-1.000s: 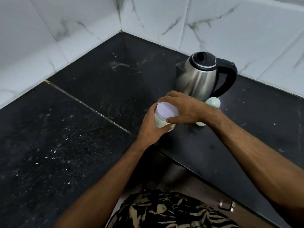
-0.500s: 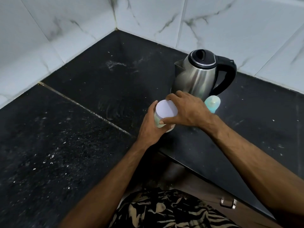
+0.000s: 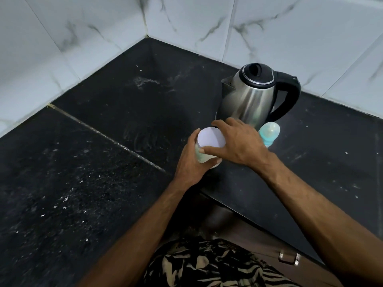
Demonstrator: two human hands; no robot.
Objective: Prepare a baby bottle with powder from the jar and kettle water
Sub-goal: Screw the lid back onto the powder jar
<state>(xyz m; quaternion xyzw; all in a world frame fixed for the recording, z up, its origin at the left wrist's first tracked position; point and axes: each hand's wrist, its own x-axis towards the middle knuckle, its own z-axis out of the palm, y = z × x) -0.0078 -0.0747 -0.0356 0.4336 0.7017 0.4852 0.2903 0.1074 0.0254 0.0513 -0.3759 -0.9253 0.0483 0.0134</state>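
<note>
The jar stands on the black tabletop near its front edge, just in front of the steel kettle, and both hands are on it. The left hand wraps around the pale green body of the jar from the left side, its grip clenched on the wall with the thumb up near the rim. The right hand comes over from the right, its grip grasping the white lid, thumb on the near edge and fingers curled around the far side; whether the lid is loose or seated cannot be told. The baby bottle, pale blue with a clear cap, stands just beside the kettle base, partly hidden behind the right wrist. The kettle sits upright with its black lid closed, handle pointing right, near the corner of the white marble-patterned wall tiles. White specks are scattered over the tabletop to the left.
</note>
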